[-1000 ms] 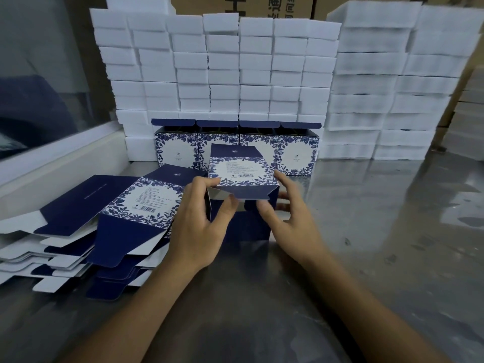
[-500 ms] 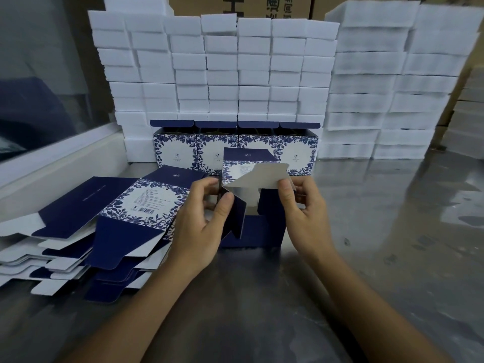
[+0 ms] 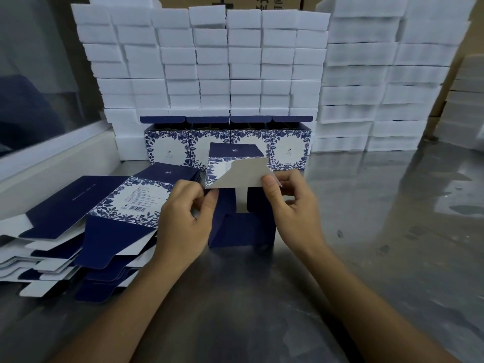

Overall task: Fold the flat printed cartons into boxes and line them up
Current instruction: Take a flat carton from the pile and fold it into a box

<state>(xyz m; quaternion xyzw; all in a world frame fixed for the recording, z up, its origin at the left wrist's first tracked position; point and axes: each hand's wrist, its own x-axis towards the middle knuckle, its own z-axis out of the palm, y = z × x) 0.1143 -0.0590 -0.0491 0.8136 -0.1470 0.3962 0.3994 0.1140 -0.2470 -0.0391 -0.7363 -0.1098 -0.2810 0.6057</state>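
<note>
Meanwhile, both hands (image 3: 243,205) clamped on half-folded navy carton (image 3: 242,226) (white flap (image 3: 241,174) up).

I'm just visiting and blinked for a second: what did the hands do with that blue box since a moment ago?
The carton was closed on its near end a second ago; now its grey flap is swung up and open. The left hand and right hand shifted from pressing the end to pinching the flap's corners. The row of four finished boxes, the flat cartons and the white foam stacks stayed put.
</note>
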